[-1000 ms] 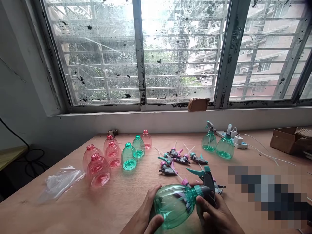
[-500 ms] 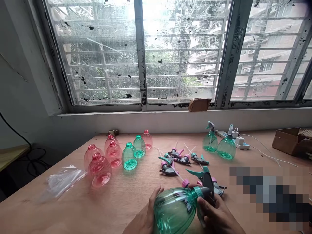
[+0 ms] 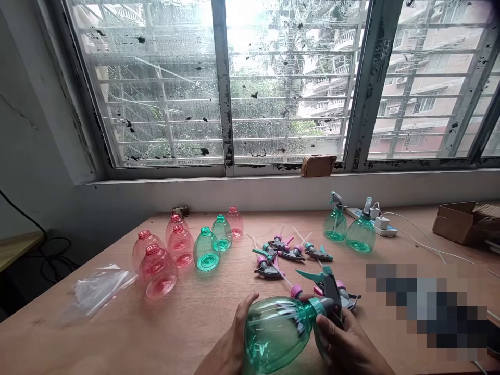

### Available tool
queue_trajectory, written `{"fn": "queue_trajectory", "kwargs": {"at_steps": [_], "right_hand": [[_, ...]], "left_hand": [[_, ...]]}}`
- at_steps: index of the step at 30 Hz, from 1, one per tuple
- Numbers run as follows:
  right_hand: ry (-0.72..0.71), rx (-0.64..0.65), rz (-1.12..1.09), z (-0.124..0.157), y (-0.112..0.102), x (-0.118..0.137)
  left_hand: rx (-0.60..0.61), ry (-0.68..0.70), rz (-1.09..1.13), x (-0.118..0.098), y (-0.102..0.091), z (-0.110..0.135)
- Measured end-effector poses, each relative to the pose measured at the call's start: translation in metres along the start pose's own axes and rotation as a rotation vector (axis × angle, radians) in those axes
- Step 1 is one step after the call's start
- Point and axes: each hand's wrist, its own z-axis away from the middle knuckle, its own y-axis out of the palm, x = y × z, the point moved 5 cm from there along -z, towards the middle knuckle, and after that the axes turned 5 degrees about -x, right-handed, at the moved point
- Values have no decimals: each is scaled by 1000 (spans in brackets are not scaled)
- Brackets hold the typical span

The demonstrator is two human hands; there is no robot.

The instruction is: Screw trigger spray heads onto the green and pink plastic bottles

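Note:
Tilted on its side at the bottom centre is a green see-through spray bottle, its neck pointing right. My left hand is wrapped around the bottle's body from the left. At the neck, my right hand grips the collar of a grey and green trigger sprayer, which sits on the bottle's mouth. Just beyond lie several loose trigger sprayers, pink-grey and green-grey, with thin tubes. Part of the right fingers is hidden behind the sprayer head.
Several open pink bottles and two open green bottles stand left. A clear plastic bag lies near them. Two green bottles with sprayers stand back right, by a power strip and cardboard box. A blurred patch covers the right side.
The view has shifted slightly. Both hands still hold the green bottle and sprayer in nearly the same pose, with the bottle a little more level.

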Motion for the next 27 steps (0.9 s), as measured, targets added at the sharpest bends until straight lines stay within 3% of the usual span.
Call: {"fn": "queue_trajectory", "kwargs": {"at_steps": [3,10,15,20,24,27], "right_hand": [[13,-3,-3,1,1,-1],[-1,-104,33,1,-1,2],[12,-231,134,2,-5,3],[-27,-228,137,2,-4,2],[8,-268,127,5,-4,1],[0,-292,95,5,-5,1]], "left_hand": [[-2,-10,15,3,2,-1],[23,-27,62,-16,-5,-4],[36,-8,59,-9,-3,-3],[45,-36,24,2,-1,-3],[42,18,37,-5,-3,-2],[30,-29,57,-12,-8,-2]]}}
